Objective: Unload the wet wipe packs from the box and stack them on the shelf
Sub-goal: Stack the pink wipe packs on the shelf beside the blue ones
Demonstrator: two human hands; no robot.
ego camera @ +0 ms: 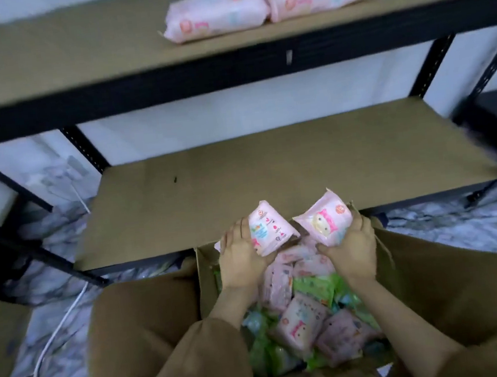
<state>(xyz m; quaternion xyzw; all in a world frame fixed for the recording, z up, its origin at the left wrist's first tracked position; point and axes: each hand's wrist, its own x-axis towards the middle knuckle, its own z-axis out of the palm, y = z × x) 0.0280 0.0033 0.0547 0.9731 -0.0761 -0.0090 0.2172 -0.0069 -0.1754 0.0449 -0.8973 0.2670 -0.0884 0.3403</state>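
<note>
No text can be read. The pink packs (271,232) carry printed pictures and small marks. All of it is too blurred to make out.

Shelf packs (216,15), left pack (271,229) and right pack (324,223): pale pink with cartoon prints. Box (434,276): brown, containing pink and green packs (321,285). Shelf boards (270,170): tan, black frame. Floor (460,227): grey-white marbling. Cable (59,328): white. Sleeves (183,364): brown.
</note>
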